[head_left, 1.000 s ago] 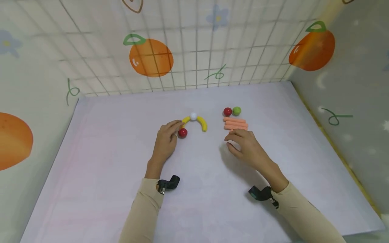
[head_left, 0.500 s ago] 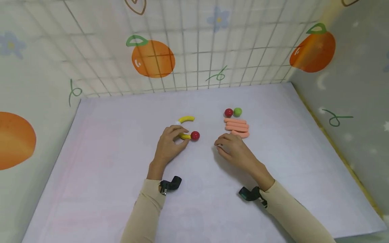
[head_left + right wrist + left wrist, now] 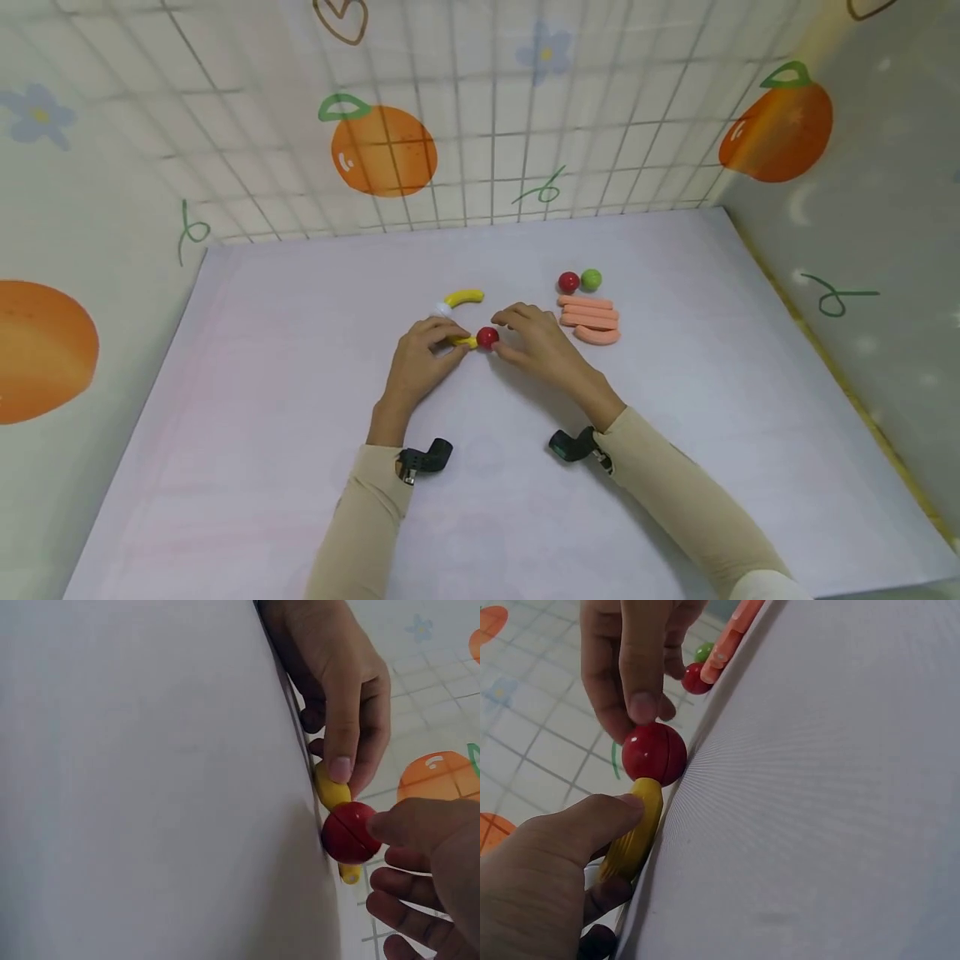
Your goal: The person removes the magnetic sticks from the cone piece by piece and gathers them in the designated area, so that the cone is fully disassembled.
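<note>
My left hand (image 3: 422, 363) pinches a curved yellow stick (image 3: 639, 829) between thumb and fingers. A red ball (image 3: 487, 337) sits at the right end of that stick, low over the table. At the other end is a white ball (image 3: 442, 310), partly hidden behind the fingers, with a second curved yellow stick (image 3: 465, 297) joined to it. My right hand (image 3: 546, 346) is just right of the red ball, its thumb and fingers parted. In the right wrist view the right thumb (image 3: 405, 823) overlaps the red ball's edge while the other fingers are loosely bent.
To the right lie several orange sticks (image 3: 589, 312), one of them curved (image 3: 597, 335). Behind them a second red ball (image 3: 568, 282) and a green ball (image 3: 591, 279) stand side by side. A grid-patterned curtain with printed oranges (image 3: 384, 151) hangs at the table's back edge.
The chain of yellow sticks and balls has turned, bringing the red ball to the right end. My left hand now pinches the near stick. My right hand has moved left to the red ball.
</note>
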`<move>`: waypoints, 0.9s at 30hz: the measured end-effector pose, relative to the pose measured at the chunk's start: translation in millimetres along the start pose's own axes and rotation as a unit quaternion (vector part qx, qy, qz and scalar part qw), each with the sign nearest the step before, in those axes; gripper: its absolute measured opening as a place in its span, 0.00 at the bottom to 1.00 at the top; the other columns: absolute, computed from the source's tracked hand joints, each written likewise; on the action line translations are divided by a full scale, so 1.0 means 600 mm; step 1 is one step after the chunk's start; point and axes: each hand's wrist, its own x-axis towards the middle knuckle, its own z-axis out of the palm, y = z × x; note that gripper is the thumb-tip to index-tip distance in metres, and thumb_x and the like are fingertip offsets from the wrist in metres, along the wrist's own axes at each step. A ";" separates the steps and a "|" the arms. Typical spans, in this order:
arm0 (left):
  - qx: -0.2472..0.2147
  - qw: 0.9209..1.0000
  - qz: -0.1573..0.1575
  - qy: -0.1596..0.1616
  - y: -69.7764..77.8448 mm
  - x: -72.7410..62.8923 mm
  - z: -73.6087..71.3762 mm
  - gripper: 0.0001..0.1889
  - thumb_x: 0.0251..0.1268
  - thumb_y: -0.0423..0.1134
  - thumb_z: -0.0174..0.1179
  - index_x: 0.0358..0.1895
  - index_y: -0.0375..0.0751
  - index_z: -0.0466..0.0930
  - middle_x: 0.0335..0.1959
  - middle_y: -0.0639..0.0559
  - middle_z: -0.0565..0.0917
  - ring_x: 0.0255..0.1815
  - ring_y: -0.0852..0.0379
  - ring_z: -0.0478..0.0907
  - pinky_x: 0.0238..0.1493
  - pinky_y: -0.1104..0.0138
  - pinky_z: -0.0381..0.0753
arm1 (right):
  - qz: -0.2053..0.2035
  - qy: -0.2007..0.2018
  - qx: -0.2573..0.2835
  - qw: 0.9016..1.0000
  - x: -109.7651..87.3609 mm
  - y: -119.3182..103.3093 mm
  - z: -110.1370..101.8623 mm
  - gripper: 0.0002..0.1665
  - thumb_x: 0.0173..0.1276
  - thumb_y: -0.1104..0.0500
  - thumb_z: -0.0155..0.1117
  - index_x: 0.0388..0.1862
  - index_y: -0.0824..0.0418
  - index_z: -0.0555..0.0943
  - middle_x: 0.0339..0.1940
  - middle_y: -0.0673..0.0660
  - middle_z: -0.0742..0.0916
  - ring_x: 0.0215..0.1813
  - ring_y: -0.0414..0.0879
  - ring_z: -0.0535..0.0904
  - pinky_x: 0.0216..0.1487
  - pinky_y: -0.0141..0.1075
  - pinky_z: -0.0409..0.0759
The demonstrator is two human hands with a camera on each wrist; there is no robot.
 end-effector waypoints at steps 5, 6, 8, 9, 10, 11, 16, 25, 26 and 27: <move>-0.007 1.000 0.000 0.000 0.004 0.000 0.002 0.08 0.62 0.44 0.72 0.44 0.54 0.89 0.48 0.65 0.83 0.52 0.61 0.76 0.56 0.60 0.75 | -0.005 -0.009 -0.017 1.000 0.011 -0.002 0.009 0.20 0.66 0.55 0.72 0.55 0.60 0.83 0.49 0.54 0.84 0.52 0.49 0.78 0.50 0.48 0.70; -0.008 1.000 0.001 0.000 0.005 0.000 0.001 0.08 0.62 0.44 0.72 0.44 0.54 0.89 0.48 0.64 0.83 0.52 0.61 0.76 0.56 0.60 0.75 | -0.005 -0.008 -0.023 1.000 0.013 -0.002 0.010 0.20 0.65 0.54 0.73 0.54 0.60 0.83 0.48 0.53 0.84 0.52 0.48 0.78 0.49 0.47 0.70; -0.009 1.000 0.002 -0.001 0.006 0.001 0.001 0.09 0.62 0.44 0.72 0.45 0.53 0.89 0.48 0.64 0.83 0.52 0.60 0.76 0.55 0.60 0.75 | -0.002 -0.009 -0.029 1.000 0.014 -0.002 0.013 0.19 0.64 0.54 0.73 0.52 0.59 0.84 0.48 0.53 0.84 0.51 0.48 0.78 0.48 0.45 0.70; -0.011 1.000 0.002 -0.002 0.007 0.001 0.001 0.09 0.62 0.43 0.72 0.45 0.53 0.89 0.48 0.63 0.83 0.52 0.60 0.76 0.54 0.60 0.75 | -0.001 -0.009 -0.033 0.999 0.014 -0.001 0.014 0.19 0.64 0.54 0.74 0.52 0.59 0.84 0.47 0.53 0.84 0.51 0.48 0.78 0.48 0.45 0.69; -0.013 1.000 0.002 -0.001 0.007 0.002 0.001 0.09 0.62 0.43 0.72 0.44 0.53 0.90 0.48 0.63 0.83 0.51 0.60 0.76 0.54 0.60 0.75 | -0.001 -0.009 -0.038 0.999 0.015 0.000 0.016 0.19 0.64 0.54 0.74 0.52 0.59 0.84 0.47 0.53 0.84 0.50 0.47 0.78 0.48 0.45 0.69; -0.015 1.000 0.002 0.000 0.007 0.002 0.001 0.09 0.62 0.43 0.72 0.44 0.52 0.90 0.48 0.63 0.83 0.51 0.60 0.77 0.53 0.60 0.75 | -0.002 -0.007 -0.042 0.999 0.015 0.001 0.017 0.19 0.64 0.54 0.73 0.52 0.59 0.84 0.47 0.53 0.84 0.50 0.47 0.78 0.48 0.44 0.69; -0.026 1.000 0.004 0.001 0.005 0.003 0.001 0.09 0.61 0.42 0.73 0.44 0.52 0.90 0.47 0.63 0.84 0.50 0.60 0.77 0.52 0.61 0.76 | -0.009 0.011 -0.060 0.998 0.013 0.001 0.020 0.18 0.62 0.52 0.73 0.47 0.59 0.84 0.44 0.53 0.84 0.47 0.47 0.78 0.48 0.44 0.71; -0.028 1.000 0.005 0.001 0.007 0.003 0.000 0.09 0.60 0.41 0.73 0.43 0.51 0.90 0.47 0.65 0.83 0.51 0.62 0.77 0.53 0.64 0.76 | 0.003 0.068 -0.050 0.996 -0.012 0.026 -0.038 0.18 0.59 0.54 0.73 0.46 0.59 0.84 0.43 0.53 0.85 0.45 0.48 0.77 0.52 0.45 0.72; -0.027 1.000 0.002 0.001 0.007 0.002 -0.001 0.09 0.60 0.41 0.73 0.43 0.52 0.90 0.47 0.65 0.83 0.51 0.63 0.77 0.53 0.64 0.76 | 0.002 0.078 -0.047 0.996 -0.013 0.032 -0.050 0.18 0.59 0.54 0.73 0.46 0.60 0.84 0.42 0.54 0.85 0.45 0.49 0.78 0.51 0.47 0.72; -0.027 1.000 0.000 0.001 0.006 0.001 -0.002 0.09 0.60 0.42 0.73 0.43 0.52 0.90 0.47 0.66 0.83 0.51 0.63 0.77 0.52 0.64 0.76 | 0.004 0.087 -0.042 0.995 -0.014 0.039 -0.062 0.18 0.59 0.55 0.74 0.46 0.60 0.84 0.42 0.55 0.86 0.45 0.50 0.78 0.52 0.48 0.71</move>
